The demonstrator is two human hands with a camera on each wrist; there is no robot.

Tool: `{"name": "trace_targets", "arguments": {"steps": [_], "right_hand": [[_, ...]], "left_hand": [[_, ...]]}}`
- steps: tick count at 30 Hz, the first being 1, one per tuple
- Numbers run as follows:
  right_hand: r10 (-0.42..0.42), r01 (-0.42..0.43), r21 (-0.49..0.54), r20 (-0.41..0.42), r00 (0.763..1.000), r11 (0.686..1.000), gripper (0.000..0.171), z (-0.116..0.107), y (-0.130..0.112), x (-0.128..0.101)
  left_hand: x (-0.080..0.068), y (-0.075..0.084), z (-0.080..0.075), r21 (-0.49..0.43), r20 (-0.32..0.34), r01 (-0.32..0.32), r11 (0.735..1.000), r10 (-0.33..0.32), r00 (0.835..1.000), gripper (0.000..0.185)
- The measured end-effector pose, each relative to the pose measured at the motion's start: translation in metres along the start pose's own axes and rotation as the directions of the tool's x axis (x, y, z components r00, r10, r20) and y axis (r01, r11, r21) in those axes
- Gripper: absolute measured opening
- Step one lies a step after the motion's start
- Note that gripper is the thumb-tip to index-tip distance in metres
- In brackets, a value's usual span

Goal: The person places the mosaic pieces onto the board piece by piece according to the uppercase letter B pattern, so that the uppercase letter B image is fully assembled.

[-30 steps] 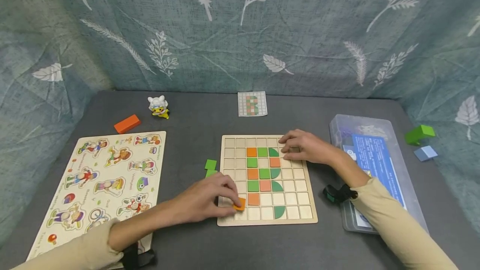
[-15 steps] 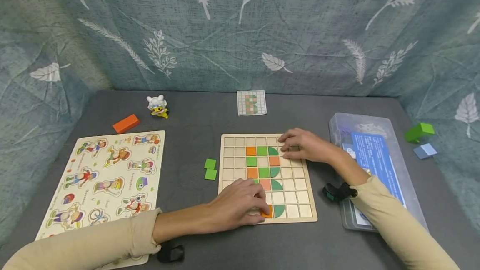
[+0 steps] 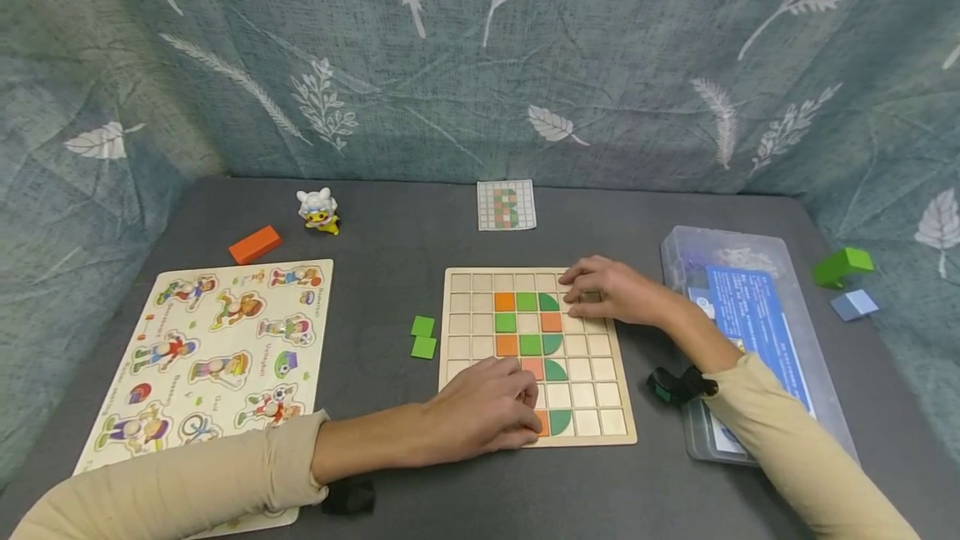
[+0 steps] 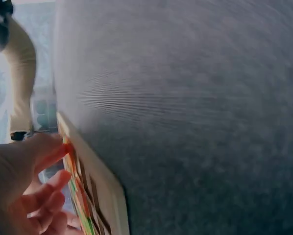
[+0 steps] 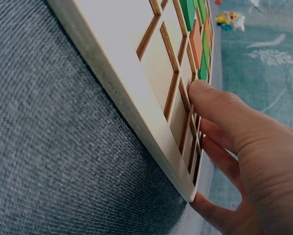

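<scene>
A square wooden grid board lies mid-table with orange squares, green squares and dark green quarter-round tiles in its cells. My left hand reaches over the lower left of the board. Its thumb and fingertips pinch an orange square tile in the bottom row, beside a green quarter-round tile. That hand covers several cells. In the left wrist view the thumb and fingers meet the board's near edge. My right hand rests with spread, relaxed fingers on the board's upper right part, as the right wrist view also shows.
Two green square tiles lie left of the board. A printed pattern card lies behind it. A picture puzzle board, orange block and small figurine are at left. A clear plastic box and blocks stand right.
My left hand has moved right across the board, bringing the orange tile from the left columns down into a bottom-row cell. The right hand has stayed in place.
</scene>
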State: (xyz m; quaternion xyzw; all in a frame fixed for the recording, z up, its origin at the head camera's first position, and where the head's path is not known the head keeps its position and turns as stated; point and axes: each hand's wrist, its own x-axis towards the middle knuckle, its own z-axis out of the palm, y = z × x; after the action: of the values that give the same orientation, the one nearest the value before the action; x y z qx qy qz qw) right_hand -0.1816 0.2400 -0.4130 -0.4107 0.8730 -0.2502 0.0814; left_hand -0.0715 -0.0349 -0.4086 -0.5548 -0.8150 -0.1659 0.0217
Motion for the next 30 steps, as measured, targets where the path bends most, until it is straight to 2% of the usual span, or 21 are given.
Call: {"name": "trace_targets", "arguments": {"steps": [2,4,6,8,10,12,15,17,20,24,30], "right_hand": [[-0.002,0.002,0.002,0.002,1.000,1.000,0.014,0.002,0.000,0.001],[-0.007,0.007,0.005,0.003,1.000,1.000,0.015,0.003,0.000,0.002],[-0.006,0.005,0.006,0.005,1.000,1.000,0.015,0.004,0.000,0.004],[0.005,-0.005,0.005,0.012,1.000,1.000,0.016,0.004,0.000,0.004],[0.010,-0.010,0.001,0.014,1.000,1.000,0.016,0.003,0.000,0.003],[0.018,-0.018,-0.004,0.014,1.000,1.000,0.016,0.002,0.001,0.002],[0.010,-0.009,-0.007,0.005,1.000,1.000,0.016,0.001,0.000,0.001],[0.003,-0.003,-0.009,0.001,1.000,1.000,0.016,0.002,0.001,0.000],[-0.014,0.014,-0.019,-0.010,1.000,1.000,0.015,0.002,0.002,0.000],[-0.027,0.027,-0.024,-0.024,0.999,0.999,0.014,0.002,0.003,-0.001],[-0.008,0.008,-0.008,-0.004,1.000,1.000,0.015,0.001,0.001,0.000]], "left_hand": [[-0.003,-0.005,-0.004,-0.039,0.021,-0.022,0.999,0.023,1.000,0.011],[-0.010,-0.015,-0.011,-0.124,0.045,-0.001,0.992,0.007,0.999,0.012],[-0.020,-0.032,-0.022,-0.210,0.048,0.053,0.976,-0.044,0.998,0.013],[-0.032,-0.056,-0.034,-0.277,0.042,0.130,0.952,-0.124,0.991,0.014],[-0.046,-0.082,-0.046,-0.320,0.008,0.214,0.923,-0.223,0.975,0.015],[-0.058,-0.107,-0.054,-0.347,-0.021,0.295,0.890,-0.321,0.947,0.018],[-0.074,-0.130,-0.058,-0.407,-0.001,0.393,0.825,-0.431,0.902,0.021],[-0.080,-0.136,-0.057,-0.431,0.059,0.433,0.792,-0.454,0.889,0.024],[-0.082,-0.136,-0.055,-0.456,0.138,0.446,0.770,-0.434,0.890,0.029],[-0.081,-0.132,-0.052,-0.451,0.159,0.425,0.785,-0.397,0.904,0.030],[-0.082,-0.131,-0.048,-0.431,0.163,0.421,0.798,-0.390,0.906,0.033]]}}
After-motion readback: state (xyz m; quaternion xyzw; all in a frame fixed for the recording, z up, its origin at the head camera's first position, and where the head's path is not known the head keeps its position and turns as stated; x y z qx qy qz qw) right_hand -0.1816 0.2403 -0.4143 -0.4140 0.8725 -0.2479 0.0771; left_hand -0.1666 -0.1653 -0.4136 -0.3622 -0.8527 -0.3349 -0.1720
